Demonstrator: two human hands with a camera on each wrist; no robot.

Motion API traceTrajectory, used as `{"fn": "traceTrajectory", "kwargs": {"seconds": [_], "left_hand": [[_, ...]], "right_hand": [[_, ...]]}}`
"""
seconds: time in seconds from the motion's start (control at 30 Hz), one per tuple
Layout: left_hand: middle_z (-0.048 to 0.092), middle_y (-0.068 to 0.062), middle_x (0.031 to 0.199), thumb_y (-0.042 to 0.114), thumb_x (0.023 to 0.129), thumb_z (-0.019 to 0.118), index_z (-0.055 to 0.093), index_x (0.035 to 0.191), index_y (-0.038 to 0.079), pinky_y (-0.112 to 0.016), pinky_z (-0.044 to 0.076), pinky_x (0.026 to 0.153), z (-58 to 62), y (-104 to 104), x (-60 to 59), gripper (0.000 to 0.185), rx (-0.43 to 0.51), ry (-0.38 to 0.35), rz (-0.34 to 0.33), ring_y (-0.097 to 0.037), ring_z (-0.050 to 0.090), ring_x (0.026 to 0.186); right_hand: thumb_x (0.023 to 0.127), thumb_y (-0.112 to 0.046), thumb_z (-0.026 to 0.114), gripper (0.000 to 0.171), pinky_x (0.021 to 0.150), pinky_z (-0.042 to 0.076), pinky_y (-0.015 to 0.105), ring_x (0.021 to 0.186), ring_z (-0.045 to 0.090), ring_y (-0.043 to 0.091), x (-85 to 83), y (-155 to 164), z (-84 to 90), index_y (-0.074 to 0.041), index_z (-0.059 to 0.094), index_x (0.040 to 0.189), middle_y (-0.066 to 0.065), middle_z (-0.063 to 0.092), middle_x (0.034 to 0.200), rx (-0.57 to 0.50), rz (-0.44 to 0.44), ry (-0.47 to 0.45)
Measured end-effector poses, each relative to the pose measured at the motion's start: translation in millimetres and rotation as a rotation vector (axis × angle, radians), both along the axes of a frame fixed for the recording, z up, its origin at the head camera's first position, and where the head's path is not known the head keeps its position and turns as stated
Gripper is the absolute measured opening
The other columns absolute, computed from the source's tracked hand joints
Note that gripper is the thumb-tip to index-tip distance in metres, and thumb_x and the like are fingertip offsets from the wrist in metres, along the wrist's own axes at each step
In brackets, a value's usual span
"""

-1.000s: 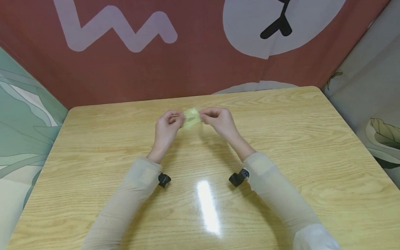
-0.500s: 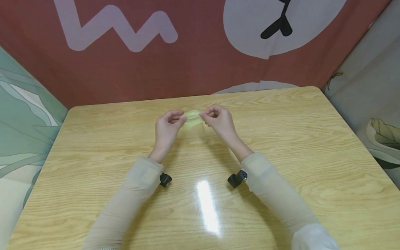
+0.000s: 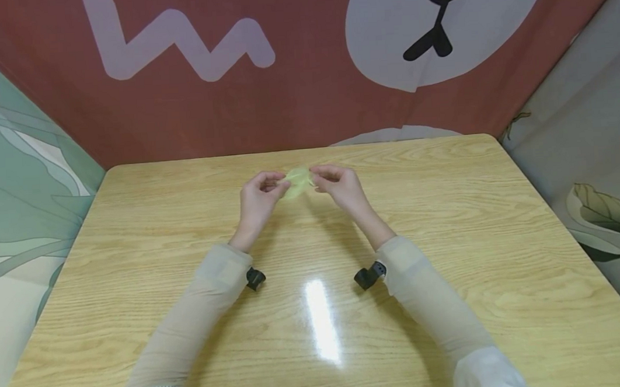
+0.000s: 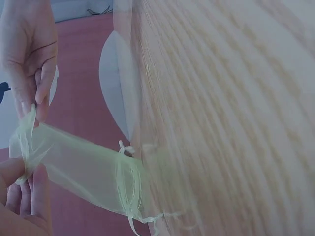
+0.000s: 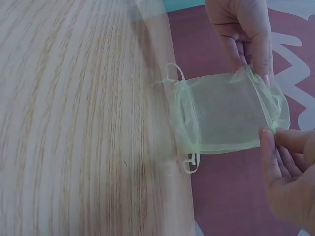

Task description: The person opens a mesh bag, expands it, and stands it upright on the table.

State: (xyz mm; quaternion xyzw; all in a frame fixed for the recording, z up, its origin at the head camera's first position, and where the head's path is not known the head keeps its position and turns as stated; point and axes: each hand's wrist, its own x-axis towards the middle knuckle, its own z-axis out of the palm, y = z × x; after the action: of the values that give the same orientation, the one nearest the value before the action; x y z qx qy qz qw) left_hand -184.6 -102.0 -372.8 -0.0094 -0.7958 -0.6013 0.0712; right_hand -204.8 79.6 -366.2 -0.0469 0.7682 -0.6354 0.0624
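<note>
Pinching sheer pouch [image 5: 224, 113] corners, seemingly above table [image 3: 448, 221]

Sheer stuff here: the little pouch [image 5: 221, 115] is pale green organza, a thin see-through mesh with a faint sheen, gathered at one end by fine drawstring cords [image 5: 189, 162] of the same colour. Beneath it the worktop [image 3: 451, 268] shows light wood grain under a smooth, glossy coat, a bright streak of lamp glare on it. The sleeves [image 3: 205, 304] are thin, matt, semi-sheer cloth. The backdrop [image 3: 294, 101] looks like printed matt fabric.
</note>
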Motion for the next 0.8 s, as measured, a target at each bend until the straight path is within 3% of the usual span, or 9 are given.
{"fn": "traceTrajectory", "kwargs": {"seconds": [0.13,0.33,0.6,0.8], "left_hand": [[0.067,-0.019,0.109,0.015,0.089,0.067,0.065,0.112,0.0,-0.018,0.054,0.075,0.5,0.4,0.7,0.027,0.021,-0.028,-0.034,-0.014,0.063,0.089],[0.065,-0.018,0.119,0.009,0.09,0.061,0.06,0.122,0.002,-0.033,0.054,0.093,1.2,2.0,0.6,0.033,0.043,-0.071,-0.098,-0.027,0.062,0.109],[0.067,-0.02,0.114,0.002,0.089,0.063,0.062,0.118,0.0,-0.035,0.055,0.092,-0.3,6.3,-0.6,0.029,0.048,-0.036,-0.056,-0.028,0.064,0.106],[0.068,-0.02,0.108,0.007,0.087,0.068,0.065,0.114,0.0,-0.026,0.057,0.08,-0.4,7.4,0.4,0.027,-0.006,0.0,-0.008,-0.028,0.066,0.096]], "right_hand": [[0.091,-0.009,0.064,0.025,0.078,0.059,0.023,0.079,0.064,0.004,-0.6,0.0,-0.8,0.003,0.067,0.112,0.02,0.067,0.111,0.025,-0.059,0.027],[0.087,-0.008,0.069,0.018,0.067,0.057,0.018,0.065,0.06,0.0,0.6,-1.0,-2.4,0.004,0.07,0.099,0.019,0.07,0.092,0.074,-0.127,0.122],[0.085,-0.003,0.063,0.007,0.058,0.043,0.014,0.065,0.052,0.009,4.1,-3.8,-4.9,0.002,0.063,0.09,0.007,0.058,0.074,0.236,-0.176,0.271],[0.086,-0.003,0.057,0.021,0.049,0.036,0.016,0.058,0.045,0.011,5.2,-5.5,-5.6,0.002,0.064,0.106,0.002,0.05,0.07,0.305,-0.183,0.294]]}}
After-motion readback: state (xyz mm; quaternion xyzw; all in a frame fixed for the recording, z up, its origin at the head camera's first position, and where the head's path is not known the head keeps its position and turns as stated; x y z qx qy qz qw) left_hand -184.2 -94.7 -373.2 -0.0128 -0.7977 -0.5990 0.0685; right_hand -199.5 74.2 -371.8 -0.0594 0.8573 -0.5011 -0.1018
